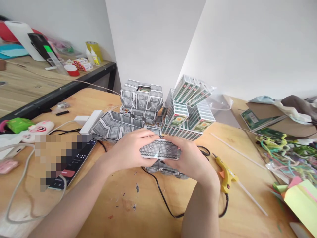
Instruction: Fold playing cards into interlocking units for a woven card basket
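Note:
My left hand [133,148] and my right hand [192,158] grip a playing-card block [159,149] from its two ends, thumbs along the near lower edge and fingers over the top. The block is grey and white, with patterned card backs facing me. Under it, partly hidden by my hands, lies another piece of folded cards [165,168]; whether the two are joined I cannot tell. Behind my left hand sits an open tray-like card piece [116,127]. Farther back stands a stacked card structure [141,96] with a square opening on top.
Green-and-white playing card boxes [179,114] are stacked behind my right hand. A yellow glue gun [227,177] lies to the right, its black cord [160,195] crossing the table. At left are a phone [76,163] and a white power strip [91,122]. Pipe cleaners [284,148] clutter the right.

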Action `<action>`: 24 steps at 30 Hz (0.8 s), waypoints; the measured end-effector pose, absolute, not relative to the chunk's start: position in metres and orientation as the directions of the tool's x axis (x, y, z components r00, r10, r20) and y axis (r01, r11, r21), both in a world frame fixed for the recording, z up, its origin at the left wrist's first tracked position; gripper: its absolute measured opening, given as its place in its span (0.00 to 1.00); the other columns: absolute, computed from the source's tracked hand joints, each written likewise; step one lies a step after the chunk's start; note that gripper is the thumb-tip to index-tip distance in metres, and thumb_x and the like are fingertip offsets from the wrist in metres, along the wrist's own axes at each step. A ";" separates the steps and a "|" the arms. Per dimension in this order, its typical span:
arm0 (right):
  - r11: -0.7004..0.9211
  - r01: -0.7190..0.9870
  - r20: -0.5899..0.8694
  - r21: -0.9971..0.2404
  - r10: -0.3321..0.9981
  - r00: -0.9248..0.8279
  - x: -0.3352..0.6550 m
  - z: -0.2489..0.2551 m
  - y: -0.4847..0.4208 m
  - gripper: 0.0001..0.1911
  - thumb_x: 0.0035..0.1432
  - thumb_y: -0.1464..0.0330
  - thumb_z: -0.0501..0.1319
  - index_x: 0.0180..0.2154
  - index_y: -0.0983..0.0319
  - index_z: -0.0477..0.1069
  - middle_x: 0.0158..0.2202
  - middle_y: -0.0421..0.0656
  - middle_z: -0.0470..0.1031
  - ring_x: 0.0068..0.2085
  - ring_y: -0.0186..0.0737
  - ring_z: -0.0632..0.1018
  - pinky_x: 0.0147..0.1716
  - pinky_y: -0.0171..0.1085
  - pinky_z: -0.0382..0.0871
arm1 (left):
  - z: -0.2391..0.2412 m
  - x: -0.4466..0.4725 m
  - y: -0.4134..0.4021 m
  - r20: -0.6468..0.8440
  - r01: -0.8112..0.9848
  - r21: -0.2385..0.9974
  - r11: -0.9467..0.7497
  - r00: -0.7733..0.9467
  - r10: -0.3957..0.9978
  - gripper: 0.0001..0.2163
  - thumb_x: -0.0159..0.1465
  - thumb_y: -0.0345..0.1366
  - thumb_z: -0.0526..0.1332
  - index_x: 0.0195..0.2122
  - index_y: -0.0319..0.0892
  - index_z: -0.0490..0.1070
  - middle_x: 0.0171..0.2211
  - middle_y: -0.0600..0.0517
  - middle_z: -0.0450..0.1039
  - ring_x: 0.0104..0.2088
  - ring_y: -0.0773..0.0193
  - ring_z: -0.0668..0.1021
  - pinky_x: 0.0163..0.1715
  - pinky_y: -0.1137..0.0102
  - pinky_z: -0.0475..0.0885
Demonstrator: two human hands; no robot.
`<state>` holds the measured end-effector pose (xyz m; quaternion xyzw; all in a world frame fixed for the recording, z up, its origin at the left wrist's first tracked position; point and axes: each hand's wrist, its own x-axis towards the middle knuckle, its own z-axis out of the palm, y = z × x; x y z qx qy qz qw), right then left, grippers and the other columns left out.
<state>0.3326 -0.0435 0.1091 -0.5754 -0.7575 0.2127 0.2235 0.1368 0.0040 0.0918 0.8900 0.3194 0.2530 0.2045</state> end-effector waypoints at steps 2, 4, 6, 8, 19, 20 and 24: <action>0.211 0.790 0.060 -0.576 0.974 -0.216 0.331 0.111 -0.045 0.28 0.42 0.71 0.63 0.49 0.57 0.63 0.43 0.42 0.72 0.41 0.42 0.73 0.40 0.40 0.67 | 0.092 0.136 0.004 0.334 0.452 0.517 -0.727 0.675 0.657 0.23 0.51 0.38 0.61 0.50 0.46 0.66 0.48 0.50 0.68 0.47 0.59 0.70 0.48 0.66 0.67; 0.179 0.799 0.026 -0.574 0.979 -0.200 0.330 0.113 -0.046 0.28 0.42 0.71 0.64 0.48 0.58 0.63 0.40 0.41 0.73 0.37 0.41 0.74 0.38 0.39 0.67 | 0.092 0.135 0.005 0.340 0.444 0.503 -0.741 0.687 0.642 0.22 0.52 0.38 0.61 0.50 0.45 0.65 0.48 0.50 0.68 0.47 0.59 0.70 0.48 0.66 0.66; 0.163 0.809 0.007 -0.564 0.981 -0.193 0.329 0.114 -0.047 0.26 0.41 0.71 0.64 0.46 0.57 0.63 0.36 0.40 0.74 0.35 0.40 0.74 0.35 0.38 0.67 | 0.093 0.135 0.005 0.329 0.446 0.491 -0.749 0.701 0.633 0.22 0.52 0.38 0.61 0.50 0.45 0.65 0.47 0.50 0.68 0.47 0.59 0.70 0.48 0.66 0.66; 0.159 0.824 -0.001 -0.544 0.982 -0.190 0.328 0.113 -0.048 0.24 0.41 0.70 0.64 0.44 0.57 0.64 0.35 0.39 0.73 0.34 0.40 0.74 0.34 0.38 0.67 | 0.093 0.135 0.004 0.302 0.460 0.486 -0.743 0.709 0.637 0.23 0.52 0.38 0.61 0.50 0.45 0.65 0.47 0.50 0.68 0.48 0.59 0.70 0.47 0.66 0.66; 0.283 0.803 0.108 -0.525 0.958 -0.267 0.335 0.112 -0.050 0.23 0.42 0.71 0.64 0.44 0.58 0.68 0.43 0.41 0.71 0.43 0.40 0.71 0.43 0.38 0.66 | 0.086 0.141 0.002 0.300 0.465 0.489 -0.738 0.704 0.643 0.23 0.52 0.42 0.61 0.50 0.45 0.66 0.46 0.50 0.69 0.45 0.59 0.72 0.46 0.66 0.67; 0.280 0.801 0.104 -0.529 0.958 -0.266 0.336 0.112 -0.050 0.23 0.42 0.71 0.65 0.44 0.58 0.68 0.43 0.41 0.71 0.42 0.39 0.72 0.42 0.38 0.66 | 0.086 0.141 0.002 0.303 0.461 0.484 -0.744 0.709 0.636 0.23 0.52 0.42 0.61 0.50 0.45 0.66 0.45 0.50 0.69 0.45 0.59 0.72 0.46 0.66 0.67; 0.271 0.814 0.112 -0.513 0.962 -0.249 0.335 0.113 -0.052 0.22 0.42 0.72 0.64 0.43 0.58 0.69 0.42 0.41 0.72 0.42 0.40 0.72 0.42 0.38 0.67 | 0.086 0.143 0.001 0.321 0.452 0.473 -0.757 0.711 0.625 0.22 0.52 0.41 0.62 0.49 0.45 0.67 0.44 0.50 0.70 0.44 0.59 0.72 0.45 0.66 0.68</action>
